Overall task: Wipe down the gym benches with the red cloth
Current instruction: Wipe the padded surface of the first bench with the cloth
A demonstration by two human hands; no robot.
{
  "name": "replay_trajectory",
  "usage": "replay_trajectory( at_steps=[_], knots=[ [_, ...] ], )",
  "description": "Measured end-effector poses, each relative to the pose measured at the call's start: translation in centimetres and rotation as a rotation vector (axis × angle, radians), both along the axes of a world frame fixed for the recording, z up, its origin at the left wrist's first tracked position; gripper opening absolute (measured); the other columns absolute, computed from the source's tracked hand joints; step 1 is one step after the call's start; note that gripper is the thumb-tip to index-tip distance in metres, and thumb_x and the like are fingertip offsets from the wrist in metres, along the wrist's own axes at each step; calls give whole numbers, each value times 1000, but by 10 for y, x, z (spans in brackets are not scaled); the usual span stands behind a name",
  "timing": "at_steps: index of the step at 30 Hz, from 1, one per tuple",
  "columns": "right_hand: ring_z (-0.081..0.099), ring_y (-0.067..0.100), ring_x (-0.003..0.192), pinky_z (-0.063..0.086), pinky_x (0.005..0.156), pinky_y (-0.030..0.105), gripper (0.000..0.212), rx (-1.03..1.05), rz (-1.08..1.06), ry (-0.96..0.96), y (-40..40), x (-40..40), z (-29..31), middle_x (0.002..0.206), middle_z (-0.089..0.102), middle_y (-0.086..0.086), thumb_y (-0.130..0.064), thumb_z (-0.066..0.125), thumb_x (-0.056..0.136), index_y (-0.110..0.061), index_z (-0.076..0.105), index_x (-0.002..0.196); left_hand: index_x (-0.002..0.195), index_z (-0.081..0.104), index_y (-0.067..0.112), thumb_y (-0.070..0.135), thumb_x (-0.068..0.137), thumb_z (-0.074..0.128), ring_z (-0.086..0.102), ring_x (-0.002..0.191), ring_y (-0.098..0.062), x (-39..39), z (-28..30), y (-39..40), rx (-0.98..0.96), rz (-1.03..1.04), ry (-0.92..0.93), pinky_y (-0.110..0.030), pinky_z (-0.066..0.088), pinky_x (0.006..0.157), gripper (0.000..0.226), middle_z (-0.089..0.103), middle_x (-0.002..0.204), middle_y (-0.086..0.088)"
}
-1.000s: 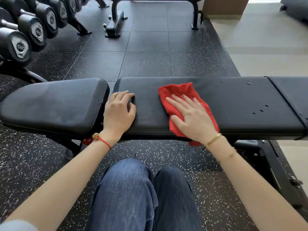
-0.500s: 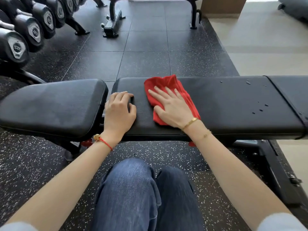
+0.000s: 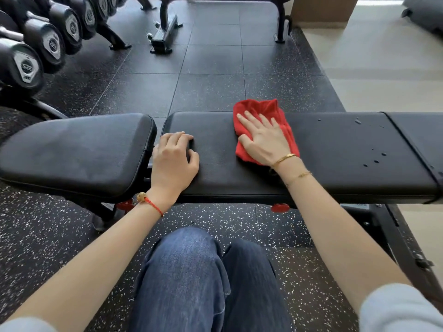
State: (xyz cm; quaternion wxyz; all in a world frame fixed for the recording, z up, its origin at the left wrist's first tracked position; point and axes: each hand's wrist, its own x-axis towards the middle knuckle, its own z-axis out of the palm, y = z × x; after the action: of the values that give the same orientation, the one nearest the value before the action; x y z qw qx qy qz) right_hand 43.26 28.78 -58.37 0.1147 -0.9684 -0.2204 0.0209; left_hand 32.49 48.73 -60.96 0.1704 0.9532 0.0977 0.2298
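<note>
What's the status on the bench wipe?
Right hand flat on red cloth, pressing it to long bench pad. Left hand braced at pad's end. Droplets on pad right of cloth. Nothing blocking.

Single head view, looking forward and down, close over bench (image 3: 335, 149).

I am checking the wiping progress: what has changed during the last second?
The right hand, pressing flat on the red cloth, slid it left, then toward the long bench pad's far edge. The left hand stayed at that pad's left end; the droplets remain unwiped.
</note>
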Motion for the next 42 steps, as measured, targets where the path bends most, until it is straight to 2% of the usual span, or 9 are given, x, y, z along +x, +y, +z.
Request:
replay_trajectory(
  at_steps=[6, 11, 16, 21, 25, 29, 34, 38, 42],
  knots=[
    [18, 19, 148, 7, 122, 37, 65, 35, 198, -72, -22, -54, -3, 161, 21, -10, -43, 47, 94, -35, 23, 153, 117, 66, 11, 15, 87, 58, 52, 125, -29, -3, 0, 2, 7, -23, 15, -46, 44, 100, 32, 64, 128, -7],
    [14, 21, 149, 7, 122, 36, 72, 43, -34, -53, -81, -35, -3, 163, 12, 0, -44, 53, 92, -22, 24, 154, 111, 69, 13, 13, 89, 58, 58, 118, -28, -3, 5, 1, 30, -85, 5, -42, 44, 99, 25, 67, 121, -5],
    [9, 20, 150, 3, 122, 37, 67, 12, -177, 0, -52, -7, 2, 164, 8, 1, -43, 38, 98, -17, 15, 155, 113, 67, 16, 27, 88, 60, 55, 120, -26, -3, 6, -19, 8, -105, 27, -45, 38, 107, 29, 65, 122, -3],
    [14, 21, 149, 5, 122, 36, 67, 27, 55, -32, -12, -50, -1, 163, 15, -1, -41, 42, 96, -21, 17, 155, 114, 65, 18, 30, 86, 57, 53, 121, -26, -4, 1, -26, 60, -92, 20, -43, 35, 106, 31, 63, 123, -1],
    [20, 17, 148, 8, 122, 35, 64, 27, 122, -115, -39, -81, -5, 160, 23, -8, -45, 46, 95, -29, 25, 153, 114, 65, 19, 28, 85, 56, 54, 120, -25, -4, 1, -24, 61, -96, 12, -43, 36, 105, 32, 64, 122, 0],
    [23, 21, 147, 12, 121, 39, 62, 15, 9, -100, -85, -57, -4, 159, 26, -6, -44, 49, 95, -28, 30, 151, 115, 65, 18, 27, 85, 55, 54, 120, -24, -5, 0, -24, 61, -102, 5, -43, 36, 106, 33, 64, 123, 0],
    [10, 21, 150, 3, 122, 42, 61, -30, -209, 2, -88, 2, -2, 163, 13, -7, -46, 37, 98, -31, 19, 154, 115, 65, 18, 26, 85, 55, 53, 120, -24, -4, 0, -27, 73, -94, 3, -43, 36, 107, 33, 64, 122, 0],
    [10, 22, 150, 1, 122, 41, 62, -26, -94, -3, -48, -10, -3, 163, 11, -7, -44, 35, 97, -31, 16, 155, 115, 65, 19, 27, 85, 55, 53, 121, -23, -4, -1, -26, 76, -85, 3, -44, 36, 108, 32, 64, 123, 1],
    [12, 18, 150, 2, 122, 38, 62, 2, 55, -46, -49, -52, -6, 162, 15, -10, -43, 40, 96, -34, 19, 154, 118, 65, 19, 27, 86, 56, 54, 123, -23, -6, -3, -24, 60, -93, -16, -43, 38, 108, 34, 64, 126, 1]
  ],
)
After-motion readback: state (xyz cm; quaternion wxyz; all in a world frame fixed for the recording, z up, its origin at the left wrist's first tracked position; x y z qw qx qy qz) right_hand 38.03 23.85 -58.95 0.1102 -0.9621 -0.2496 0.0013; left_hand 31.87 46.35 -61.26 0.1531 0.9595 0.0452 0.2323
